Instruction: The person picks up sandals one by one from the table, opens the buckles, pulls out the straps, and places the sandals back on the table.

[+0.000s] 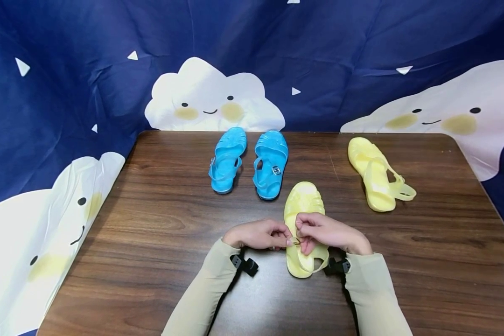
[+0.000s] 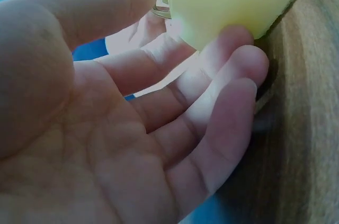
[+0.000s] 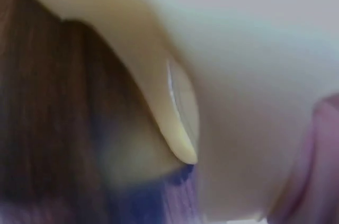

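Note:
A yellow jelly sandal (image 1: 304, 197) lies on the table in front of me, toe pointing away. My left hand (image 1: 260, 234) pinches the small metal buckle (image 1: 295, 241) on its left side between thumb and index finger. In the left wrist view, the buckle (image 2: 163, 1) shows at the thumb tip, beside translucent yellow plastic (image 2: 228, 7); the other fingers curl loosely beneath. From the right, my right hand (image 1: 329, 232) holds the sandal's ankle strap in bent fingers over the footbed. The right wrist view shows the blurred strap (image 3: 153, 91) close up, with a fingertip (image 3: 318, 155) at the edge.
Another yellow sandal (image 1: 378, 179) lies at the back right, its strap spread outward. Two blue sandals (image 1: 227, 161) (image 1: 273, 158) stand side by side near the back edge of the brown wooden table (image 1: 168, 210). A dark blue cloud-print cloth (image 1: 311, 42) hangs behind.

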Demonstrator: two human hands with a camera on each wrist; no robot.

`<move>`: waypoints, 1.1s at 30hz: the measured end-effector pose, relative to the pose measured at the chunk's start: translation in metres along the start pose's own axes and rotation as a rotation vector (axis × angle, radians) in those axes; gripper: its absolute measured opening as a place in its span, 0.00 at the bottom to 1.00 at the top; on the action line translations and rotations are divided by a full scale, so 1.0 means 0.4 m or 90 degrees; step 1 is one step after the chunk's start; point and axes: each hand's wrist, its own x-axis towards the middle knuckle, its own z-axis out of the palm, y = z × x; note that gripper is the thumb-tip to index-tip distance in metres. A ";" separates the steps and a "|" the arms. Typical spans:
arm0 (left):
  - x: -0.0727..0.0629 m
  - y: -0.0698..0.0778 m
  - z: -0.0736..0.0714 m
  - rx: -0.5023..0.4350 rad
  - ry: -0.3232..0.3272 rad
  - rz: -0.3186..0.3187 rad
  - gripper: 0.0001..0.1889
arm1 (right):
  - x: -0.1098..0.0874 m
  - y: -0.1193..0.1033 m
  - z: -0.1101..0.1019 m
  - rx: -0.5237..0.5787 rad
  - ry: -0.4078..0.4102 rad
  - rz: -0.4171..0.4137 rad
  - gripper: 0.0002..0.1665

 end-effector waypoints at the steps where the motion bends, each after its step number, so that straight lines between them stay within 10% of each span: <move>1: 0.000 -0.001 -0.001 0.000 -0.004 0.003 0.08 | 0.000 0.001 -0.001 0.001 0.000 -0.001 0.10; 33: 0.004 -0.011 0.000 0.017 -0.010 0.017 0.08 | -0.002 -0.005 0.002 -0.055 -0.004 -0.014 0.07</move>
